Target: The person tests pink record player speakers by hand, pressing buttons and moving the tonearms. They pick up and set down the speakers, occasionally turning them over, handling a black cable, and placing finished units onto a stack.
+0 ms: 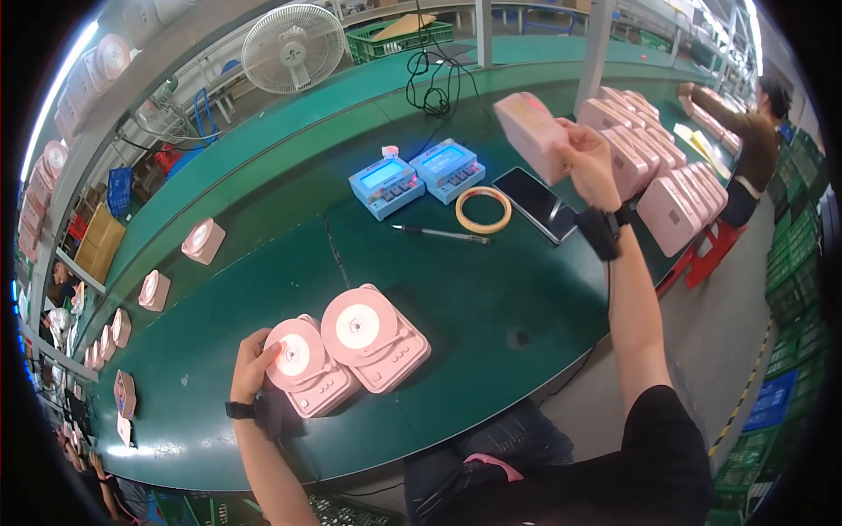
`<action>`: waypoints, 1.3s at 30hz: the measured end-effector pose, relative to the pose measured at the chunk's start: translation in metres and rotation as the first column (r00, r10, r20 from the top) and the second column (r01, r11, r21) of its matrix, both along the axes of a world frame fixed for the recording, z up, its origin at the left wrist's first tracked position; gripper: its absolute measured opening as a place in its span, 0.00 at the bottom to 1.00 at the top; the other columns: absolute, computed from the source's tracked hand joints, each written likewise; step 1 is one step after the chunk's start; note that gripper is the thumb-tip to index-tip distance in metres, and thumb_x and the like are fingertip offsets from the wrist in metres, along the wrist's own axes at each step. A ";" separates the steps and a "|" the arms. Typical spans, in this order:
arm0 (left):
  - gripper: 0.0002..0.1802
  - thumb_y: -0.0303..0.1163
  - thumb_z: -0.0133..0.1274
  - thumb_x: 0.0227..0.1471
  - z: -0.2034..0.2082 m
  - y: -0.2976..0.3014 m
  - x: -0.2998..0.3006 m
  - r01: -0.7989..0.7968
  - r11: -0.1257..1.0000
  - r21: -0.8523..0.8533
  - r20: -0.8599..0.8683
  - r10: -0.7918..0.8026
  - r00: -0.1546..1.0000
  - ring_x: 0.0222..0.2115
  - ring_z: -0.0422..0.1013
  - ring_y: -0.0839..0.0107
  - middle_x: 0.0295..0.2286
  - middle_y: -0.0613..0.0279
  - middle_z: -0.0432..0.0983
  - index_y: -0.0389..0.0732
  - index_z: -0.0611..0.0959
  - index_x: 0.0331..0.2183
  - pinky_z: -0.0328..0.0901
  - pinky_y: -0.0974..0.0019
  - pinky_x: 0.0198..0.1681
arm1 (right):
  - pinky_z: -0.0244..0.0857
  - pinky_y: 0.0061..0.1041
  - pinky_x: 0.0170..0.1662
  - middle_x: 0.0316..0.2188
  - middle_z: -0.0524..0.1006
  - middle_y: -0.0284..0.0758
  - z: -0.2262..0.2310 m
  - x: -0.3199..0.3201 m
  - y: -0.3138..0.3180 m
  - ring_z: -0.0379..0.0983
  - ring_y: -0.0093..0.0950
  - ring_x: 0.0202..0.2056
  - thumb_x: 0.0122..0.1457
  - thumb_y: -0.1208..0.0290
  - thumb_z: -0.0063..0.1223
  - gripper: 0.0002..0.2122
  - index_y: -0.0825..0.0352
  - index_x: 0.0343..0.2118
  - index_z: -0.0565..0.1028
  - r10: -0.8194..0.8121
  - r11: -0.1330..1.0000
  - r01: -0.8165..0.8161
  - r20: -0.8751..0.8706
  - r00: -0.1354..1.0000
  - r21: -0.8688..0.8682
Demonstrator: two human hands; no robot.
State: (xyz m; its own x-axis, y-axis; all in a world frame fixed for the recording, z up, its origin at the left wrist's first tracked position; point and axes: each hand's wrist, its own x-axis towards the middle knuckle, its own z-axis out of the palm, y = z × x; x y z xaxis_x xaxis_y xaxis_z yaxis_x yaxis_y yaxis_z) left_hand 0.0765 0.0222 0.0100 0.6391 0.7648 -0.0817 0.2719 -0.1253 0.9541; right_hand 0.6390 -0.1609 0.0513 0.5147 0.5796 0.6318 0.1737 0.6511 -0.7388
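My left hand [253, 366] grips the left edge of a pink record player [326, 394], its thumb on the white-centred disc. Touching it on the right is a second pink record player [399, 355], also lying disc up on the green table. Out to the right, my right hand [589, 165] holds up a pink box-shaped unit [531, 131], tilted on its edge, fingers closed round its near end. Its disc side does not show. Just beyond that hand stand several rows of similar pink units [680, 206], packed upright side by side.
Mid-table lie two blue devices with lit screens [386, 182], a tape roll [483, 209], a pen [440, 234] and a black phone-like slab [537, 203]. More pink units [203, 241] line the left side. Another person [745, 131] works at far right; a fan [294, 48] stands behind.
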 end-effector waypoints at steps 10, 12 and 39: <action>0.18 0.34 0.53 0.50 0.008 -0.003 0.002 -0.002 1.000 0.016 -0.068 0.003 0.998 0.31 0.70 0.78 0.31 0.62 0.76 0.28 0.77 0.37 0.64 0.75 0.34 | 0.68 0.18 0.42 0.38 0.78 0.38 -0.078 0.137 0.030 0.73 0.21 0.40 0.51 0.80 0.61 0.12 0.74 0.39 0.73 -0.243 0.970 0.233 -0.301 0.922 -0.071; 0.19 0.36 0.53 0.50 0.008 -0.004 0.004 0.004 1.000 0.006 -0.081 -0.003 0.997 0.31 0.70 0.78 0.31 0.63 0.76 0.29 0.77 0.37 0.63 0.76 0.35 | 0.68 0.18 0.42 0.38 0.78 0.38 -0.082 0.147 0.032 0.74 0.21 0.39 0.51 0.80 0.60 0.13 0.74 0.40 0.73 -0.312 0.947 0.278 -0.257 0.915 -0.160; 0.18 0.39 0.53 0.53 0.005 0.003 0.001 -0.010 0.999 0.040 -0.138 0.015 0.990 0.18 0.65 0.85 0.22 0.68 0.73 0.31 0.77 0.36 0.58 0.79 0.17 | 0.40 0.27 0.65 0.63 0.53 0.36 -0.047 -0.267 0.009 0.47 0.29 0.64 0.48 0.82 0.53 0.36 0.65 0.62 0.53 0.654 0.568 -0.698 -0.275 0.704 -0.437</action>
